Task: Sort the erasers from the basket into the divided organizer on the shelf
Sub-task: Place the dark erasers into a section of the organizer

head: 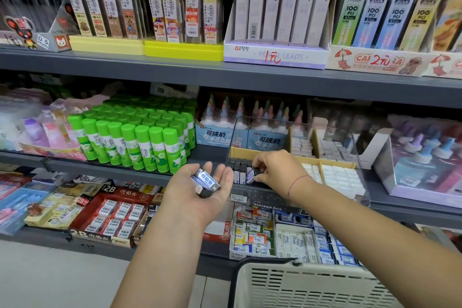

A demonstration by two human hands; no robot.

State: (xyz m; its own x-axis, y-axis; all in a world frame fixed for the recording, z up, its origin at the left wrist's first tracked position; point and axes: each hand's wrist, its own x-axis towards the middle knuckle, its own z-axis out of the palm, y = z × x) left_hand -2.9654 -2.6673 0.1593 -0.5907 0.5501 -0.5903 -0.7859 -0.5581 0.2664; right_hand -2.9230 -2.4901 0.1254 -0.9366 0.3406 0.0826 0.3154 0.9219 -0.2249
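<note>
Watching from the head view, I see the left grip turned palm up just in front of the middle shelf. Its fingers are loosely cupped round a small heap of loose erasers, black blocks in blue-and-white sleeves, which lie across the palm.

The right grip reaches over the front wall of the clear organizer, which sits on that shelf and carries a "Storage box" label. Its thumb and fingertips are narrow, pinching a single eraser of the same black kind. This one is held at the front-left compartment, right against the standing erasers packed there in upright rows. I cannot tell whether it already touches the floor of the compartment.

Tan dividers split the organizer, and the compartments to the right hold white erasers. A thin cord circles the right wrist.

The basket, pale with a dark handle, sits at the bottom edge below the right forearm; its inside is out of sight. Green glue sticks stand in a block on the shelf to the left of the organizer.
</note>
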